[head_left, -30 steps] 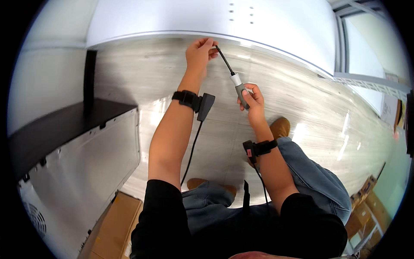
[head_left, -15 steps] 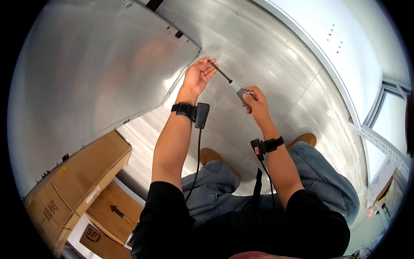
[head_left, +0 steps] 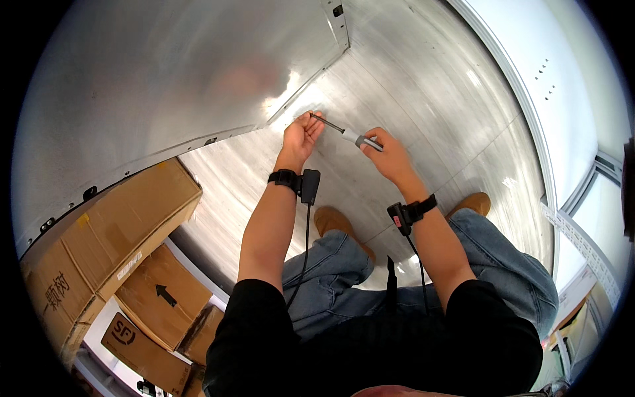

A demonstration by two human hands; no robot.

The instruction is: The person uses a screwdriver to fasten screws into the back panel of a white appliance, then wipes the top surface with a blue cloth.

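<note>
Head view: the right hand (head_left: 387, 155) is closed around the grey handle of a screwdriver (head_left: 349, 135), thumb and fingers wrapped about it. The left hand (head_left: 303, 137) is half open, palm partly upturned, its fingers loosely curled; the thumb and forefinger lie at the tip of the dark shaft (head_left: 329, 124). Whether they pinch the tip or merely steady it, or hold anything small there, cannot be told. The tool thus lies slantwise between the two hands, above the pale floor (head_left: 423, 99), its tip toward the left hand. It is judged light, stiff and not fragile; the thick handle should offer the secure hold, whereas the slender, probably smooth shaft would be apt to slip or roll and suits only light fingertip support. Beyond the left hand stands a large metal panel (head_left: 152, 92), with cardboard boxes (head_left: 129, 215) below it at the left; a white panel (head_left: 565, 86) curves along the far right, well apart from both hands.
</note>
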